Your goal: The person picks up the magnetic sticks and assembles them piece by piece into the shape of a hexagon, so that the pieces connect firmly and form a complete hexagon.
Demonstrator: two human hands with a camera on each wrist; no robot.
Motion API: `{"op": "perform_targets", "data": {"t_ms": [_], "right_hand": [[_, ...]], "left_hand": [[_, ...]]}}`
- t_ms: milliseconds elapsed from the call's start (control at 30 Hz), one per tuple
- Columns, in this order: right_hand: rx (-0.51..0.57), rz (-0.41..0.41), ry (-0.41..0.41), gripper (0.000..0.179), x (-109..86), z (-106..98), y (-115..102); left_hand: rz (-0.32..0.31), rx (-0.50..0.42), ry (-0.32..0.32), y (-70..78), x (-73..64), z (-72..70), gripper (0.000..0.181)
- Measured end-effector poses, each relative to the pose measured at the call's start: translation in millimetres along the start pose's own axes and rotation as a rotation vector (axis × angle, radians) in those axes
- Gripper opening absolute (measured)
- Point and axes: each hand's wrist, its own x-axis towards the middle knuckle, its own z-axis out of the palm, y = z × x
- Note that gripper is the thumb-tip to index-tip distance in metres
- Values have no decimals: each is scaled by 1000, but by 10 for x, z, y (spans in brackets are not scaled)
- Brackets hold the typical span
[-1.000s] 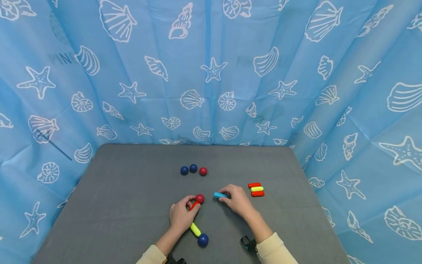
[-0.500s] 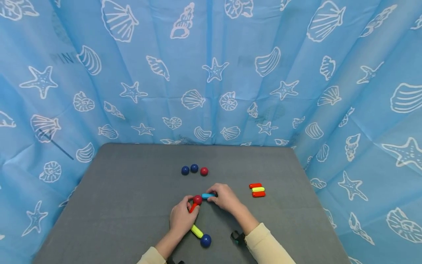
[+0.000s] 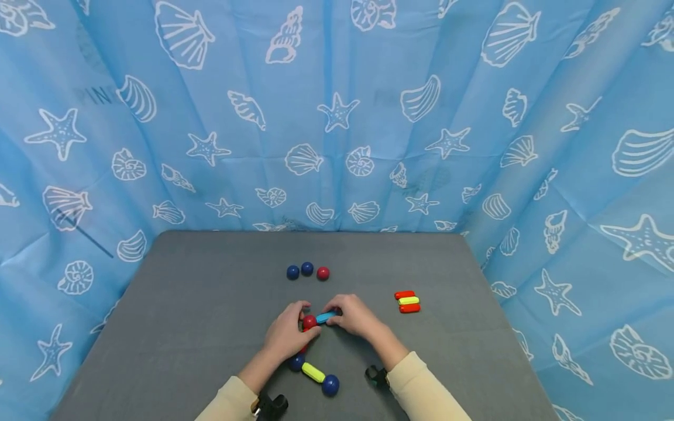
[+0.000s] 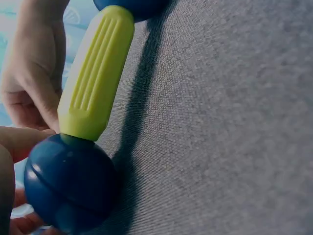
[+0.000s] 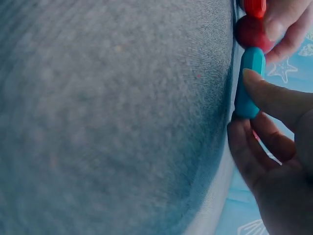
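My right hand (image 3: 354,316) pinches a light-blue ribbed stick (image 5: 249,90) between thumb and fingers. One end of that stick meets a red ball (image 3: 309,322), which my left hand (image 3: 286,334) holds with its thumb (image 5: 275,30) against it. From the ball a red stick (image 5: 255,7) runs back under the left hand, partly hidden. Below it, a dark-blue ball (image 4: 71,183), a yellow ribbed stick (image 4: 98,73) and a second dark-blue ball (image 3: 330,385) join in a line. The left hand covers part of the chain.
Two blue balls (image 3: 307,269) and a red ball (image 3: 323,273) lie farther back on the grey table (image 3: 210,280). To the right, two red sticks (image 3: 409,308) flank a yellow stick (image 3: 408,300). A shell-patterned blue curtain (image 3: 337,175) stands behind.
My right hand has moved left, bringing the light-blue stick to the red ball. My left hand has shifted its hold on the chain, and the nearer blue ball now shows.
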Motion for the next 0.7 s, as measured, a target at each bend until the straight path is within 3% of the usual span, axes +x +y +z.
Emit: {"op": "perform_targets", "data": {"t_ms": [67, 167, 300, 467, 700], "right_hand": [[15, -8, -2, 20, 13, 7, 1], [27, -16, -6, 23, 32, 11, -1], [38, -16, 19, 24, 64, -25, 8], [69, 33, 144, 27, 134, -139, 53], [92, 105, 283, 32, 375, -251, 113]], "left_hand": [[51, 9, -15, -18, 38, 4, 48], [81, -4, -15, -50, 62, 29, 35], [65, -42, 28, -89, 44, 64, 21], [63, -75, 68, -127, 11, 86, 18], [38, -181, 18, -214, 29, 81, 16]]}}
